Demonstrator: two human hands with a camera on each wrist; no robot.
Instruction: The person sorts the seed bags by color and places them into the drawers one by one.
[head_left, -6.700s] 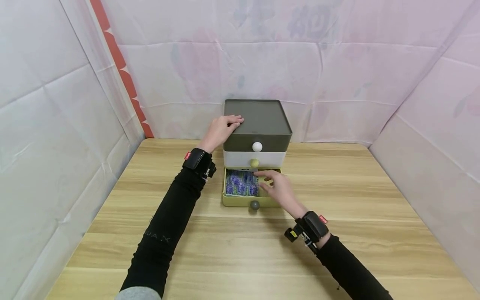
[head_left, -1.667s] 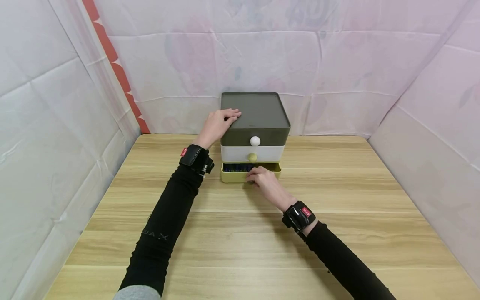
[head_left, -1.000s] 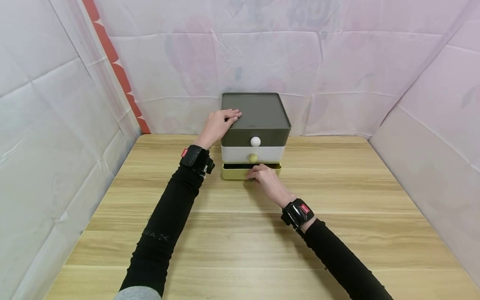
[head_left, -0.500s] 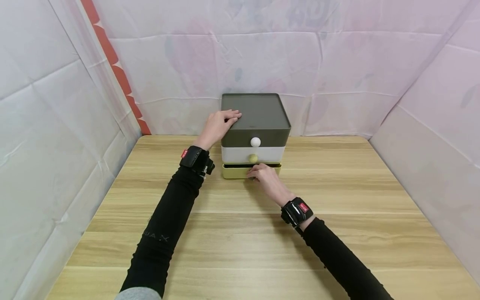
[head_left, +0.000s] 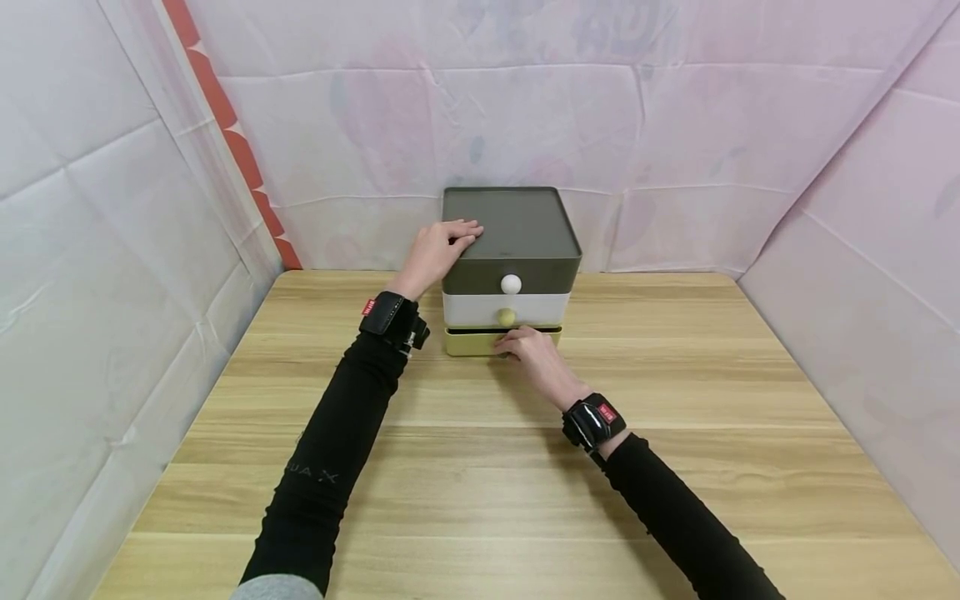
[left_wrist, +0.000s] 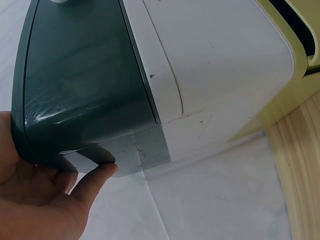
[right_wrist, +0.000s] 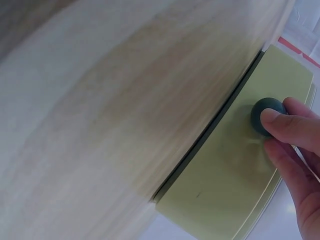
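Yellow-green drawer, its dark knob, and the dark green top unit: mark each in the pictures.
yellow-green drawer [right_wrist: 220,185], right wrist view, its flat front panel.
dark knob [right_wrist: 264,114], right wrist view, its rounded face beside the right hand's fingers.
dark green top unit [head_left: 517,221], head view, its top surface.

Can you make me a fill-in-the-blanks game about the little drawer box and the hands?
The left hand rests on the box's dark ____ top.
The right hand pinches the dark knob of the ____ drawer.
The drawer box stands on a ____ table.
Missing words: green; yellow; wooden.
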